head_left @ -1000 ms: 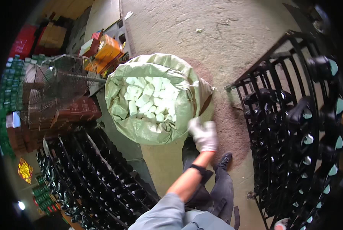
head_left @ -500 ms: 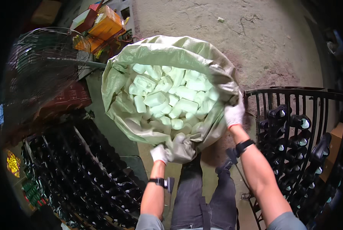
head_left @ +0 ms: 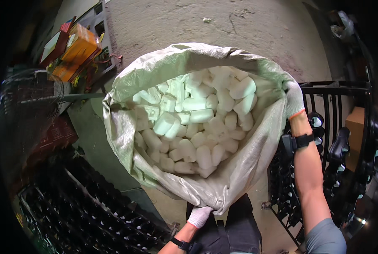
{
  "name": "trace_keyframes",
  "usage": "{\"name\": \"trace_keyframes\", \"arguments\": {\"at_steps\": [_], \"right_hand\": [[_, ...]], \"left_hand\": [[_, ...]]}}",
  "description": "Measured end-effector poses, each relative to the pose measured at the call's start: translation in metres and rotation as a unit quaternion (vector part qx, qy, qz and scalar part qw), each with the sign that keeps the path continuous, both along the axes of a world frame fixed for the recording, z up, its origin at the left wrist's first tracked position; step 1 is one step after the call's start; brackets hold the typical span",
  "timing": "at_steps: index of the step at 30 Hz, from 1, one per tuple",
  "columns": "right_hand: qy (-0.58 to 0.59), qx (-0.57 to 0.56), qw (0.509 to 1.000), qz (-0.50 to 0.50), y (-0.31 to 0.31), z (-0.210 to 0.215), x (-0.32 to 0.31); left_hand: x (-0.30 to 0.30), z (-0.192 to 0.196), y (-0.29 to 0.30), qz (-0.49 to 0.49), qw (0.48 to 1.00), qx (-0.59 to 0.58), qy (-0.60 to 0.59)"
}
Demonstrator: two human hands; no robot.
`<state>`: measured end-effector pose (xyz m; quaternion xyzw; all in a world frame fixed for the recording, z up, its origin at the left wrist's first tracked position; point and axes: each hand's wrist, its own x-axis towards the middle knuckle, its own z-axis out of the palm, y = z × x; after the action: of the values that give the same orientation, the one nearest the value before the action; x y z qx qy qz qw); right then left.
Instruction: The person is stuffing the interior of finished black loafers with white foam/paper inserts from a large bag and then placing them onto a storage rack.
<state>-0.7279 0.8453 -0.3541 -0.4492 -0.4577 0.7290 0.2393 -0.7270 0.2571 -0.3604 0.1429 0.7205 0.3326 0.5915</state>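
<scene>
A big pale-green woven sack point(head_left: 248, 165) is held up close below me, its mouth wide and filled with several white foam pieces point(head_left: 197, 135). My left hand point(head_left: 199, 216), in a white glove, grips the sack's near rim at the bottom. My right hand point(head_left: 294, 99), also gloved, grips the rim at the right side. A black band sits on each wrist. The sack hides most of my legs and the floor under it.
A black metal rack point(head_left: 341, 144) with dark bottles stands at the right, another dark bottle rack point(head_left: 96, 211) at lower left. Orange boxes point(head_left: 76, 46) sit on a shelf at upper left. A brown carton point(head_left: 357, 122) lies far right. Concrete floor point(head_left: 239, 25) beyond.
The sack has come up and closer to me and now fills the middle of the view. My left hand joined my right on the rim, and both now hold it higher.
</scene>
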Motion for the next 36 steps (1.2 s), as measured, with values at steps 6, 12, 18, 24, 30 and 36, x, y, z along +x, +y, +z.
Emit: {"name": "trace_keyframes", "arguments": {"at_steps": [6,12,18,24,30,36], "right_hand": [[-0.309,0.64,0.703,0.005,-0.1,0.044,-0.012],[-0.552,0.222,0.798,0.1,-0.17,-0.067,0.01],[-0.629,0.211,0.745,0.074,-0.064,-0.093,-0.036],[-0.671,0.2,0.672,0.24,0.002,-0.156,0.028],[-0.477,0.163,0.86,0.073,-0.065,-0.052,-0.02],[-0.179,0.284,0.932,-0.139,-0.13,0.068,0.088]], "left_hand": [[-0.043,0.023,0.079,-0.21,0.975,-0.068,-0.029],[-0.092,-0.045,0.307,0.02,0.911,0.28,0.301],[-0.128,-0.184,0.46,-0.039,0.808,0.259,0.528],[-0.092,-0.182,0.473,-0.191,0.896,0.161,0.368],[-0.174,-0.116,0.361,-0.041,0.997,-0.061,-0.032],[-0.088,0.084,0.376,-0.157,0.943,0.277,-0.099]]}}
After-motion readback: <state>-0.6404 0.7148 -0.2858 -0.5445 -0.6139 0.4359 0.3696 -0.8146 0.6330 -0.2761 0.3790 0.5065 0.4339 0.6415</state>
